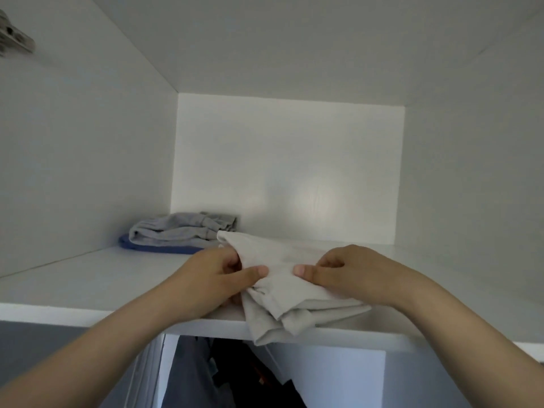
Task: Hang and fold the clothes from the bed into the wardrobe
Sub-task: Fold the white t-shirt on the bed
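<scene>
A folded cream garment [282,293] lies on the white upper wardrobe shelf [88,287], its front corner hanging over the shelf's front edge. My left hand [217,275] grips its left side, thumb on top and fingers curled under the cloth. My right hand [344,272] pinches its right side with the thumb pressed on the fabric. Both thumbs nearly meet at the garment's middle.
A folded grey garment [182,228] sits on a folded blue one [159,247] at the shelf's back left, touching the cream garment's far corner. Dark clothes [235,375] hang below the shelf. A metal hinge [14,39] is on the upper left wall.
</scene>
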Motion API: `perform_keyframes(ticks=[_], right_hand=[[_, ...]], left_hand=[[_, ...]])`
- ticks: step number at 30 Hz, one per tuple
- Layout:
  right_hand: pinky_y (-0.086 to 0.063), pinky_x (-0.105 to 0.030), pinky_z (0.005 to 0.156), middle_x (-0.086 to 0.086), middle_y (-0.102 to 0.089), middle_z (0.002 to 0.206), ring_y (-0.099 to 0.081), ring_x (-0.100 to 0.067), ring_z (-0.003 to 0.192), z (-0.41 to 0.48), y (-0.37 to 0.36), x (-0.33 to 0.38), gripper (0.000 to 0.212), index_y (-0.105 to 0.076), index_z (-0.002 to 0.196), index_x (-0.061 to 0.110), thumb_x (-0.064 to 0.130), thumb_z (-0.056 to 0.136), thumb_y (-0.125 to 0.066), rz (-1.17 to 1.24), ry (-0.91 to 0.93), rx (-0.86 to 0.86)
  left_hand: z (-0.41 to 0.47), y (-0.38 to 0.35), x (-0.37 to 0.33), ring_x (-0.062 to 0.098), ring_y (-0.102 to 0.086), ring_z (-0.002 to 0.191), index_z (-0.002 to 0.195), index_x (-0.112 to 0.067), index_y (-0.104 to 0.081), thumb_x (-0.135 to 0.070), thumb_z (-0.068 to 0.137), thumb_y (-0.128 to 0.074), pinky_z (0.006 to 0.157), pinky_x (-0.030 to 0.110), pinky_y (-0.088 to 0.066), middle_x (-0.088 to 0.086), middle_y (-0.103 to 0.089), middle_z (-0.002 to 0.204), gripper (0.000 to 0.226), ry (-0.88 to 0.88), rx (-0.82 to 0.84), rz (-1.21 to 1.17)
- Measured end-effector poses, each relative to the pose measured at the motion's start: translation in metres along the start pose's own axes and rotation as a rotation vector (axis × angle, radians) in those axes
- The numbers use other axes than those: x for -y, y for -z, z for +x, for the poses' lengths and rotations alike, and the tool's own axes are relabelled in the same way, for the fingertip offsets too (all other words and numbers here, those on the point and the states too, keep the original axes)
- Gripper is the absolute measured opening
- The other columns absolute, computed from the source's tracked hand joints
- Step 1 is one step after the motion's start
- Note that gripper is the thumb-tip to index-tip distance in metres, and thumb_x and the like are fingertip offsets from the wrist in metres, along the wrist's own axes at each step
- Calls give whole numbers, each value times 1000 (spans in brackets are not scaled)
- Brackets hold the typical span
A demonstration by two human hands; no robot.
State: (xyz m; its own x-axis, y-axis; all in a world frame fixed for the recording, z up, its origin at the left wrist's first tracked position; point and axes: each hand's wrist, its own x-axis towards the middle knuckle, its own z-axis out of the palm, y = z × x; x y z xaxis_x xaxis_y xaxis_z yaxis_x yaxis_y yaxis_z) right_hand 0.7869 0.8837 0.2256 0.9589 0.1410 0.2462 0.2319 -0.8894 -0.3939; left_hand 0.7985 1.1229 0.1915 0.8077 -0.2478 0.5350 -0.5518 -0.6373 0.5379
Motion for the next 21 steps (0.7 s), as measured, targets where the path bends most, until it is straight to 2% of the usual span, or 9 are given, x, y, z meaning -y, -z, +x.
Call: perform_keyframes(ticks=[2, 4, 6, 8, 9, 11, 14, 16, 21], right_hand=[[-40, -22, 73, 11, -61, 101, -55, -9, 93, -7, 3, 7, 70, -64, 108, 27, 84, 73, -45, -61, -9, 66], [-44, -26, 87, 9, -63, 106, -57, -10, 99, -11, 5, 11, 69, -64, 107, 25, 82, 77, -40, -117, -6, 128], [-41, -30, 100, 10, -64, 115, -56, -11, 108, -14, 8, 15, 68, -65, 111, 27, 81, 80, -37, -158, -13, 200], [-36, -33, 108, 14, -59, 127, -52, -9, 119, -14, 11, 19, 73, -61, 122, 33, 84, 76, -37, -155, -40, 256], [-35, -33, 110, 16, -57, 132, -50, -8, 123, -15, 13, 20, 80, -58, 127, 35, 88, 70, -39, -137, -49, 278], [-31, -34, 114, 21, -51, 138, -45, -6, 129, -18, 16, 22, 97, -51, 135, 40, 96, 56, -45, -84, -42, 300], [-32, -32, 112, 28, -46, 139, -44, -2, 129, -29, 12, 28, 107, -42, 139, 44, 98, 47, -51, -62, 20, 261], [-37, -29, 106, 32, -49, 133, -48, 0, 123, -38, 3, 33, 102, -40, 136, 49, 96, 47, -55, -39, 75, 223], [-45, -34, 98, 19, -57, 119, -54, -5, 112, -44, -19, 35, 76, -46, 129, 47, 79, 63, -64, 21, 165, 173]], left_hand=[[-1, 9, 7, 1, -49, 50, 61, -20, -55, -61, 77, -63, 52, 21, -37, -11, -56, 55, 45, -72, -71, 98], [-1, 17, 16, 3, -50, 61, 61, -25, -52, -67, 66, -68, 58, 24, -40, -14, -56, 63, 46, -171, -199, 210], [2, 23, 23, -5, -49, 94, 81, -40, -56, -76, 55, -66, 79, 20, -41, -26, -54, 95, 46, -270, -186, 267], [8, 27, 29, -10, -25, 130, 113, -58, -49, -85, 53, -59, 103, 18, -27, -41, -31, 131, 67, -302, -37, 260], [12, 28, 32, -13, -11, 137, 122, -65, -41, -87, 54, -57, 109, 18, -18, -47, -16, 138, 73, -300, 40, 252], [23, 28, 36, -18, -2, 138, 126, -70, -33, -88, 57, -56, 112, 18, -10, -54, -7, 138, 75, -271, 187, 242], [38, 22, 39, -16, -28, 129, 121, -67, -43, -84, 65, -56, 113, 25, -27, -42, -34, 134, 60, -239, 354, 233], [43, 17, 39, -10, -42, 120, 118, -60, -50, -82, 69, -55, 108, 29, -36, -32, -47, 123, 55, -271, 377, 215], [42, 16, 42, -12, -49, 108, 109, -64, -55, -87, 63, -56, 97, 23, -41, -30, -51, 114, 52, -252, 333, 191]])
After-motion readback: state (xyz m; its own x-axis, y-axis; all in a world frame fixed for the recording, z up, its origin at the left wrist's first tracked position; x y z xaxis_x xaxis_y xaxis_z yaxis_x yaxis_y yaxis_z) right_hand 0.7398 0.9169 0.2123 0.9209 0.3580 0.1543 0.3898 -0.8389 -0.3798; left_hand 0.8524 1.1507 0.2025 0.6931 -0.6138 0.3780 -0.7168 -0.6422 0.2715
